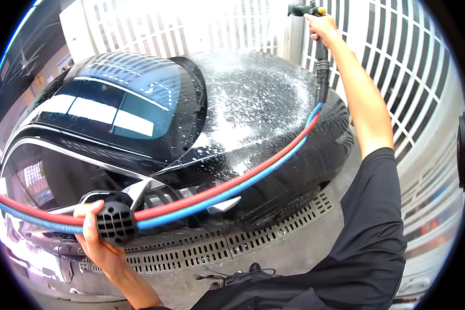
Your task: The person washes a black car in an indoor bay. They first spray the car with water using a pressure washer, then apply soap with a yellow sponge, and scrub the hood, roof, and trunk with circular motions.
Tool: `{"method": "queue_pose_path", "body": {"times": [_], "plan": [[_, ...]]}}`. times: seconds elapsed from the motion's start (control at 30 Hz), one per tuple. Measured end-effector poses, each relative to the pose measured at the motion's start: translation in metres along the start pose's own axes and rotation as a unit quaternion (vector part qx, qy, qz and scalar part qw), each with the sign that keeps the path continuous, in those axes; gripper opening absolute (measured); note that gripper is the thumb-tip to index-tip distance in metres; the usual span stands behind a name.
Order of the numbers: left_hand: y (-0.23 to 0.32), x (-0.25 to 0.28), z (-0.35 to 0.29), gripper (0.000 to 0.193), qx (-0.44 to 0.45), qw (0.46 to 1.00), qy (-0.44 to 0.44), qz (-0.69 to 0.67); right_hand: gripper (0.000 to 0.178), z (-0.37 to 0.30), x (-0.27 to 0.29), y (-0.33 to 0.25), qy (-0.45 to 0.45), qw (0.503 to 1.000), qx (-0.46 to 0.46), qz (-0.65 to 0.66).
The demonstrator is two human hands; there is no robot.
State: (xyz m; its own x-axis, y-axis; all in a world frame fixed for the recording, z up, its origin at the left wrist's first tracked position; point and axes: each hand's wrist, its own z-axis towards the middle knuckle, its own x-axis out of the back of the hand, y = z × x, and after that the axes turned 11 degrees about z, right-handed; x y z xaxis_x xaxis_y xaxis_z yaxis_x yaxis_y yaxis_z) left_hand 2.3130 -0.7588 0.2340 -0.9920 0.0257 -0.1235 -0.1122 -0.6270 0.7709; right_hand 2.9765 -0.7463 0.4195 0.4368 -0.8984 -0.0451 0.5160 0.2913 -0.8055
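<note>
My right hand (324,27), arm stretched out at the upper right, is closed around the grip of a black spray gun (322,72) with a yellow part near its top. From the gun's lower end a red hose (274,158) and a blue hose (258,178) run side by side, curving to the left edge. At the lower left, my left hand (92,235) is wrapped around both hoses, beside a black slotted ball (117,222) fitted on them. Beyond the hoses stands a black car, its hood (258,82) covered with white droplets and wet patches.
The car's side mirror (139,192) is close behind my left hand. A slotted metal drain grate (204,253) crosses the wet floor between me and the car. White barred panels (398,67) line the far and right sides. Thin dark cables (222,276) lie near my feet.
</note>
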Motion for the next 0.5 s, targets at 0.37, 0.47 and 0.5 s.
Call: {"method": "queue_pose_path", "body": {"times": [0.37, 0.47, 0.5], "plan": [[-0.004, 0.033, -0.009, 0.028, -0.035, 0.976, -0.167, -0.138, 0.035, -0.174, 0.203, -0.051, 0.032, 0.943, -0.183, -0.275], [-0.012, 0.075, -0.034, 0.029, 0.026, 0.967, -0.198, -0.161, 0.032, -0.279, 0.192, -0.104, -0.008, 0.934, -0.238, -0.265], [-0.021, 0.099, -0.035, 0.027, -0.001, 0.961, -0.204, -0.185, 0.032, -0.315, 0.156, -0.118, -0.028, 0.934, -0.258, -0.245]]}}
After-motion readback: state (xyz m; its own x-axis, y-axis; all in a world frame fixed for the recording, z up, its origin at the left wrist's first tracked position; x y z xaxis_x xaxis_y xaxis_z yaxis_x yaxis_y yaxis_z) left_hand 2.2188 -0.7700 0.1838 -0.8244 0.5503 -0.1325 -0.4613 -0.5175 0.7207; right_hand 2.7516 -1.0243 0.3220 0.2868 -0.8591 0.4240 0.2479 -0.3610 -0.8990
